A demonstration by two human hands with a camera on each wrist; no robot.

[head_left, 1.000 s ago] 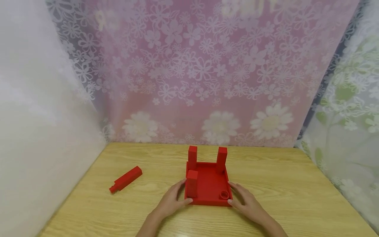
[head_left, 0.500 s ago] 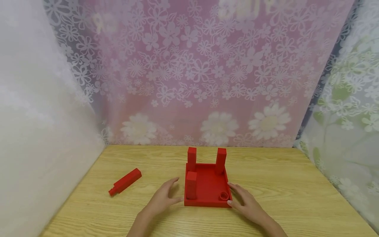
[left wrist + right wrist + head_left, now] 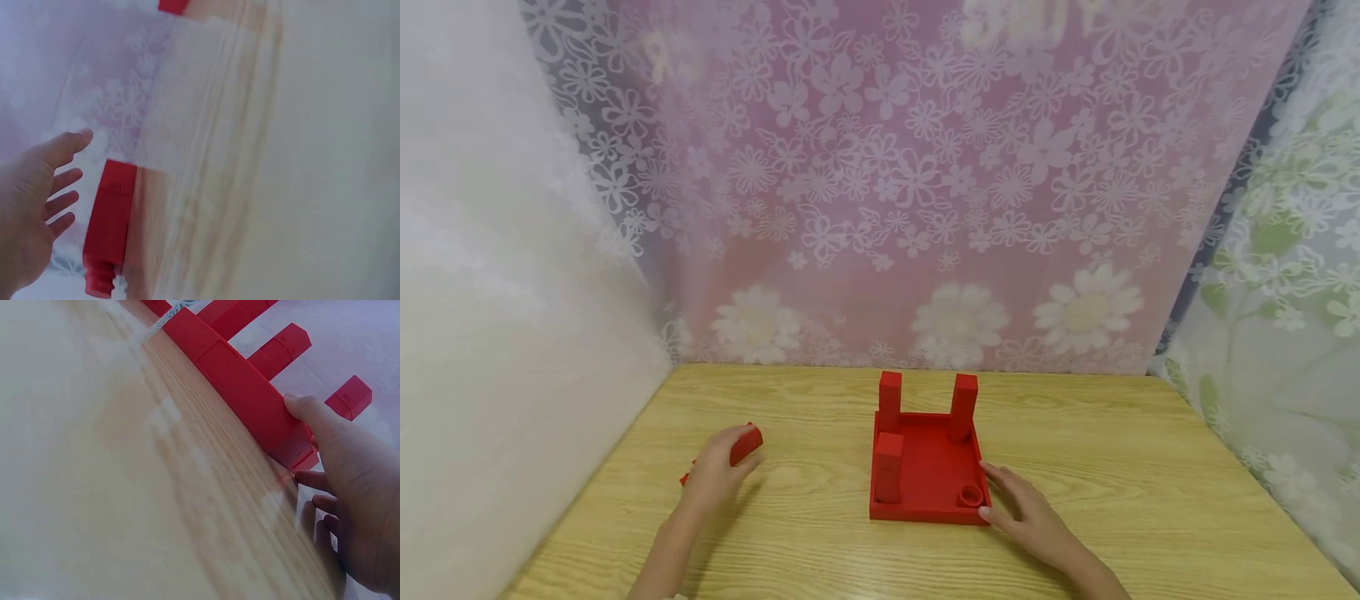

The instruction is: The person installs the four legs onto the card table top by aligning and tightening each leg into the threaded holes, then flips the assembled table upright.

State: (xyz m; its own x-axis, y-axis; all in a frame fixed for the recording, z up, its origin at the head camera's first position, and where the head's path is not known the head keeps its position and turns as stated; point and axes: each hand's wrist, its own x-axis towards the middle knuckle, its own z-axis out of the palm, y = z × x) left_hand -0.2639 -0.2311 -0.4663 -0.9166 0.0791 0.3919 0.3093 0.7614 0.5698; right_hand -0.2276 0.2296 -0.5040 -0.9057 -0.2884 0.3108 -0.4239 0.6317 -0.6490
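A square red table top (image 3: pixel 932 467) with a raised rim lies upside down on the wooden table. Three blocky red legs stand up from its corners, one being the near-left leg (image 3: pixel 888 471). A round socket (image 3: pixel 970 497) shows at the near-right corner. My right hand (image 3: pixel 1030 521) rests at that corner, thumb on the front face and fingers loose along the right side. My left hand (image 3: pixel 715 471) reaches over a loose red table leg (image 3: pixel 109 219), partly covering it in the head view. In the left wrist view, its fingers are apart from the leg, beside the stubby narrow end.
The wooden tabletop (image 3: pixel 820 550) extends around both hands. A pink floral curtain (image 3: pixel 865 208) hangs along the back edge. A white sheet (image 3: pixel 535 292) borders the left side and a green-and-white floral curtain (image 3: pixel 1285 333) the right.
My left hand has let go of the table top's left side and moved left to over the loose leg. My right hand has stayed at the near-right corner.
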